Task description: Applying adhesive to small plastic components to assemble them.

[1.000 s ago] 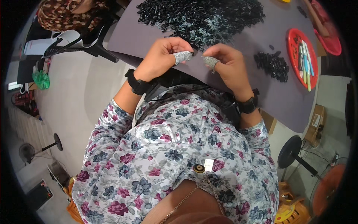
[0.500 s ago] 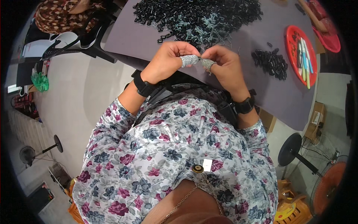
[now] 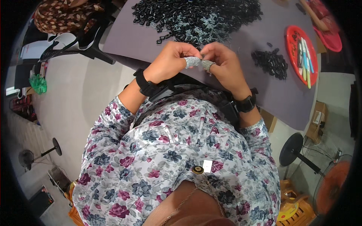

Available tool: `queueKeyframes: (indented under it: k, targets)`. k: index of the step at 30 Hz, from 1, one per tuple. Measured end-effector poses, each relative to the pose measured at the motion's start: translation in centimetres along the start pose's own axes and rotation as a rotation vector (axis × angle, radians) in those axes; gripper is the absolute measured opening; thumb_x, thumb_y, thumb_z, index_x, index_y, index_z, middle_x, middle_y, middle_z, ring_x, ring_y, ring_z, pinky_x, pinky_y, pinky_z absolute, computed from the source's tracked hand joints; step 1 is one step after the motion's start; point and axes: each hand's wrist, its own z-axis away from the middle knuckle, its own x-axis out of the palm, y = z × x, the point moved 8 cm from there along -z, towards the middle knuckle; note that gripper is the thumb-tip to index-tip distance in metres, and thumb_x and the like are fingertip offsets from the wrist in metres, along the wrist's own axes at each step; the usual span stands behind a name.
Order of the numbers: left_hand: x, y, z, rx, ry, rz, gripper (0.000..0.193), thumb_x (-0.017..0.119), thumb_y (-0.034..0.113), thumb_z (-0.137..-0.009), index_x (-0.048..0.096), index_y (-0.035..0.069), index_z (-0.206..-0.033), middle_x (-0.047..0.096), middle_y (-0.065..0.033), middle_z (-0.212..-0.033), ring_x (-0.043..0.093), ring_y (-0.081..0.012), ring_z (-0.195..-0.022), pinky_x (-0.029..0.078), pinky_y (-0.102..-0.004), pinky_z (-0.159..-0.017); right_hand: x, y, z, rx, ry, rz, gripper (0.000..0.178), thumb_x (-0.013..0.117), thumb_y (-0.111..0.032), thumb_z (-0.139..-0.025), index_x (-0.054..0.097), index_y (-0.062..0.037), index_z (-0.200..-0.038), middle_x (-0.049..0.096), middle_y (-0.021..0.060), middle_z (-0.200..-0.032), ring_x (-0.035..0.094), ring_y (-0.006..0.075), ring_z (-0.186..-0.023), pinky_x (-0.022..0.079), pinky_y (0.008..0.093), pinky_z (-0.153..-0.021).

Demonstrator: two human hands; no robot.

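Observation:
At the table's near edge my left hand (image 3: 170, 62) and my right hand (image 3: 227, 69) meet, fingertips pinched together. Between them is a small dark piece (image 3: 201, 57), mostly hidden by the fingers, so its exact kind does not show. Both thumbs wear grey knitted covers, the left cover (image 3: 192, 61) paler than the right cover (image 3: 207, 66). Just beyond the hands spreads a large heap of small black tubular pieces (image 3: 166, 15), with small clear or pale pieces (image 3: 207, 28) scattered over its near part. A smaller pile of black pieces (image 3: 270, 64) lies right of my right hand.
A red oval tray (image 3: 291, 45) holding several slim-handled tools (image 3: 306, 60) stands at the table's right side. Another person's arm (image 3: 315, 15) reaches in beside a pink basket (image 3: 332, 39). A black chair (image 3: 88, 49) stands left of the grey table (image 3: 124, 37), with pedestal fans lower down.
My hands stay pinched together at nearly the same place, with the right fingers shifted slightly. The whole view has moved a little, so the table and tray appear slightly further left.

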Motion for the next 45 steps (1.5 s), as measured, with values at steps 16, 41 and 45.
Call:
queueKeyframes:
  k: [16,41,45]
  targets:
    - [0.5,-1.7,0.5,-0.065,-0.130,0.142,0.023,0.056,-0.008,-0.086,0.072,0.001,-0.099,0.070,0.0021,-0.090,0.060,-0.0053,-0.079,0.048,-0.0208,-0.074,0.5,-0.1,1.0,0.034,0.016,0.180,0.023,0.061,0.009,-0.081,0.066,-0.0014,-0.101,0.069,0.0032,-0.083,0.063,0.0059,-0.075,0.050,0.0234,-0.065]
    - [-2.8,-4.3,-0.2,-0.117,0.061,0.367,0.015,0.060,0.002,-0.096,0.068,0.000,-0.110,0.071,-0.0040,-0.099,0.069,-0.0098,-0.084,0.059,-0.0235,-0.077,-1.3,-2.4,-2.4,-0.111,-0.087,1.022,0.021,0.062,0.002,-0.078,0.066,-0.0033,-0.097,0.063,0.0146,-0.094,0.063,0.0379,-0.092,0.051,0.0457,-0.079]
    - [-2.6,-4.2,-0.2,-0.120,0.071,0.320,0.017,0.058,0.000,-0.097,0.068,0.001,-0.110,0.070,-0.0034,-0.100,0.068,-0.0091,-0.084,0.059,-0.0234,-0.077,-1.3,-2.6,-1.8,-0.154,-0.071,1.043,0.028,0.063,0.006,-0.074,0.064,-0.0018,-0.101,0.063,0.0140,-0.094,0.064,0.0346,-0.090,0.051,0.0397,-0.076]
